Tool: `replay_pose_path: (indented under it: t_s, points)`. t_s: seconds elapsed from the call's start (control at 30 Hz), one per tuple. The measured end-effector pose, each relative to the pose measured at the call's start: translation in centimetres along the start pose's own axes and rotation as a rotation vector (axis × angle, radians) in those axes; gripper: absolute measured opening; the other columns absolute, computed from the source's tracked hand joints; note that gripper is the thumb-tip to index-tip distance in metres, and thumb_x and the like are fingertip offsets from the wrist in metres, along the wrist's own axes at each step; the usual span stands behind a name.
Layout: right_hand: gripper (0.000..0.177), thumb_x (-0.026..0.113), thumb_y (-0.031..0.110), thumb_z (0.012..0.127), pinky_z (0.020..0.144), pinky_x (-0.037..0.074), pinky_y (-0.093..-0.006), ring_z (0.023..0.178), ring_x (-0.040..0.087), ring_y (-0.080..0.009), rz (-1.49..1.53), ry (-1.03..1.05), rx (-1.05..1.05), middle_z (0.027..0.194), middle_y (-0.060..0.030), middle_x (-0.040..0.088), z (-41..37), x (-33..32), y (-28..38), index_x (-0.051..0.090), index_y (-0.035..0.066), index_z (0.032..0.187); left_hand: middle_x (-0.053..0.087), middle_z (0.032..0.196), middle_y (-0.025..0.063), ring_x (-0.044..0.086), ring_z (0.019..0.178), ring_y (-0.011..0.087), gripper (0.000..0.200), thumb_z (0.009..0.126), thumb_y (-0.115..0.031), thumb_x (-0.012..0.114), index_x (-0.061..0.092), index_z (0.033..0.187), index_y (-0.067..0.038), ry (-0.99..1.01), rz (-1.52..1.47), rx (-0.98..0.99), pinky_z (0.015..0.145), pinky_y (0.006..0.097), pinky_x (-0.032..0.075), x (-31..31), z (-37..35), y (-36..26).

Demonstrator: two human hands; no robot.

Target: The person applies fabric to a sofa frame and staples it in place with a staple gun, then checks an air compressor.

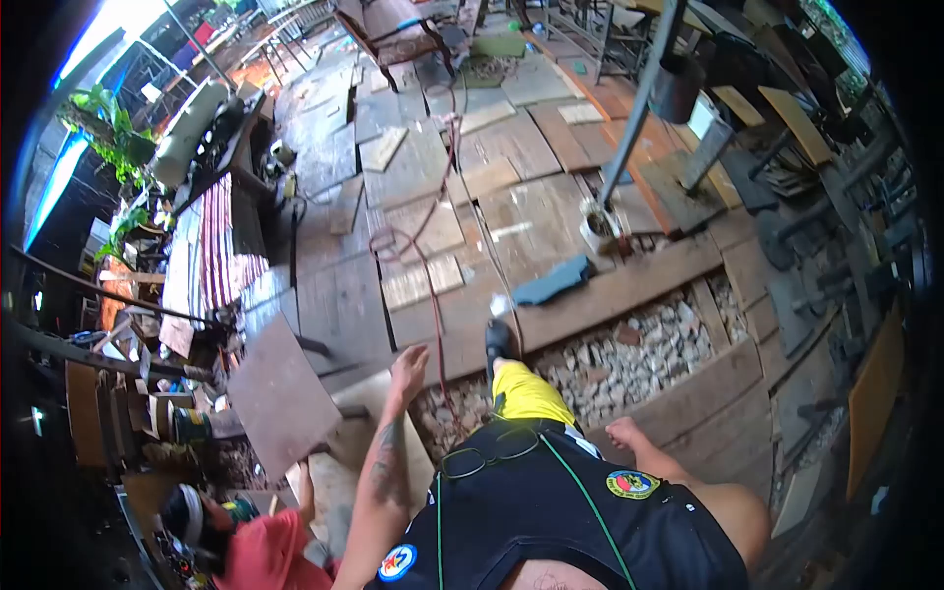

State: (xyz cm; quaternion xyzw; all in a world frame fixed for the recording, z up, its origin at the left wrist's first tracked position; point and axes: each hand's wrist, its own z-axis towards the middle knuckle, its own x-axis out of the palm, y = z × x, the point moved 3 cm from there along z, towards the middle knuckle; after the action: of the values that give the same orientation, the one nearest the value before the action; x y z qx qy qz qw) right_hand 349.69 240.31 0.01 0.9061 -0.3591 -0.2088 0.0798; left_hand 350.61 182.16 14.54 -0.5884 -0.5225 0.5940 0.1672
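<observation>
My left hand hangs in front of me with loosely bent fingers and nothing visible in it. It is nearest to a red hose on the wooden boards and to a brown board at its left. At my right side, my right hand is curled into a loose fist above a strip of gravel; no held thing shows. A pair of glasses hangs on a green cord over my black shirt. One black shoe is forward, by the edge of the boards.
A person in a red shirt crouches at lower left beside the brown board. Ahead lie a blue-grey cloth, a metal post in a pot, and a wooden chair. Corrugated sheets stand left.
</observation>
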Motion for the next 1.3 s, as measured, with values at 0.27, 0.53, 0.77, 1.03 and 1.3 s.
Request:
replay_pose_path:
  t_s: [0.27, 0.53, 0.77, 1.03, 1.3]
  points:
    - [0.022, 0.061, 0.021, 0.088, 0.045, 0.043, -0.0279, 0.048, 0.053, -0.0124, 0.286, 0.107, -0.252, 0.062, -0.0018, 0.059, 1.6, -5.1, 28.5, 0.066, 0.005, 0.074, 0.068, 0.094, 0.0104, 0.063, 0.085, 0.017, 0.035, 0.094, -0.027, 0.057, 0.065, 0.114, 0.0, 0.158, -0.028, -0.18, 0.073, 0.0322, 0.049, -0.3, 16.1, 1.4]
    - [0.02, 0.062, 0.025, 0.09, 0.045, 0.044, -0.0271, 0.053, 0.054, -0.0088, 0.302, -0.118, -0.179, 0.07, 0.0005, 0.06, 9.1, -19.0, 39.2, 0.069, 0.007, 0.089, 0.067, 0.076, 0.0212, 0.066, 0.074, 0.0316, 0.037, 0.089, -0.031, 0.054, 0.068, 0.088, 0.002, 0.455, 0.344, -0.587, 0.067, 0.0432, 0.05, -4.5, 7.3, 12.5]
    - [0.029, 0.064, 0.029, 0.093, 0.056, 0.052, -0.023, 0.066, 0.061, -0.0081, 0.463, -0.245, -0.334, 0.087, 0.0002, 0.065, 17.5, -33.0, 58.2, 0.065, 0.008, 0.113, 0.061, 0.069, 0.0182, 0.062, 0.066, 0.0332, 0.03, 0.091, -0.027, 0.053, 0.065, 0.081, -0.002, 0.59, 0.391, -0.504, 0.06, 0.0459, 0.047, -1.9, 28.6, 10.7]
    - [0.021, 0.061, 0.026, 0.094, 0.053, 0.052, -0.027, 0.06, 0.06, -0.0109, 0.312, -0.166, -0.287, 0.079, -0.0022, 0.063, 26.8, -38.5, 70.3, 0.066, 0.006, 0.1, 0.063, 0.076, 0.0247, 0.062, 0.078, 0.0453, 0.028, 0.092, -0.023, 0.049, 0.062, 0.086, 0.0, 0.1, 0.461, 0.28, 0.07, 0.0522, 0.049, 5.7, 82.2, -12.4]
    - [0.021, 0.06, 0.024, 0.092, 0.055, 0.049, -0.0331, 0.065, 0.061, -0.0179, 0.434, -0.093, 0.036, 0.072, -0.0047, 0.059, 28.2, -41.1, 72.1, 0.066, 0.004, 0.089, 0.065, 0.12, 0.0189, 0.063, 0.111, 0.0314, 0.033, 0.096, -0.018, 0.055, 0.06, 0.126, -0.004, 0.411, 0.002, 0.461, 0.093, 0.0376, 0.05, 18.9, 106.5, -51.3]
